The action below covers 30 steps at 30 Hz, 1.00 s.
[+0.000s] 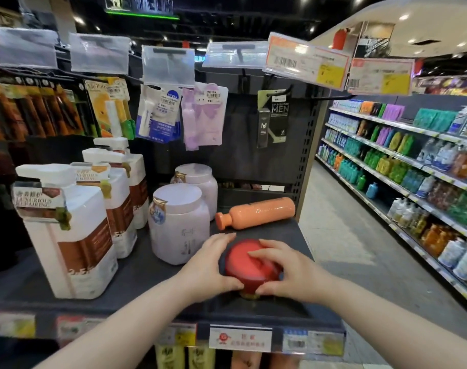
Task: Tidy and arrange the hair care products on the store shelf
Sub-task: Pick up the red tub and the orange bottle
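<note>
Left hand (211, 265) and right hand (289, 272) clasp the red-lidded jar (247, 263); shoved carelessly, it could bump the pink jar (179, 225) beside the left hand.

Near the front edge of the shelf (147, 283) stands the jar (243, 265), your left hand (211, 265) on its left side and your right hand (285, 270) on its right. Behind it a bottle (259, 213) lies on its side. Left of that, two tubs (177, 225) stand one behind the other, with pump bottles (67, 235) further left.
</note>
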Each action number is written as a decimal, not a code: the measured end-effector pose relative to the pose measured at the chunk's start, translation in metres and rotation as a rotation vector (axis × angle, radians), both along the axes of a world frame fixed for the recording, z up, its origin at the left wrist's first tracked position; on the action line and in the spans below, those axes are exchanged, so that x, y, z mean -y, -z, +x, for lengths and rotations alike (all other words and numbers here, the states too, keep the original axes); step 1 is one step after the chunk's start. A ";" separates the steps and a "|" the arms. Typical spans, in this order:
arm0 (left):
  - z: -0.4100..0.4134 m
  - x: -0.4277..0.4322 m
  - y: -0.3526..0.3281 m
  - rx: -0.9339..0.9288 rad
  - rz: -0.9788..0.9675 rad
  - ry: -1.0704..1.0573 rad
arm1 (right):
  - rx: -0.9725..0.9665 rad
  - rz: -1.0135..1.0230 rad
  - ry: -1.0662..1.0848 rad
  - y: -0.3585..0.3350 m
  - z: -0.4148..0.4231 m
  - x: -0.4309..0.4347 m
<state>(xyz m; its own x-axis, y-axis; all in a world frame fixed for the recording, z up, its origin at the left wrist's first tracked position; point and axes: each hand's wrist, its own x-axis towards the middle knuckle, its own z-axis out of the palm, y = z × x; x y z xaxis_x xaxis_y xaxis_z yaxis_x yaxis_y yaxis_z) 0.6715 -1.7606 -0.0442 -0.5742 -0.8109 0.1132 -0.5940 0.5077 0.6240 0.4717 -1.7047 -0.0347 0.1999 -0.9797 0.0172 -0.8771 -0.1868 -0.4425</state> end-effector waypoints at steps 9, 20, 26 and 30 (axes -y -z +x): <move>0.012 -0.003 -0.002 0.160 0.087 0.180 | 0.188 -0.019 -0.086 -0.007 -0.006 0.029; 0.008 -0.009 -0.008 0.210 0.192 0.155 | -0.592 0.025 0.143 -0.008 -0.025 0.145; 0.007 -0.012 -0.011 0.234 0.222 0.116 | -0.711 -0.086 0.139 -0.009 -0.021 0.141; 0.007 -0.016 -0.013 0.234 0.213 0.097 | -0.573 -0.033 0.123 -0.009 -0.029 0.123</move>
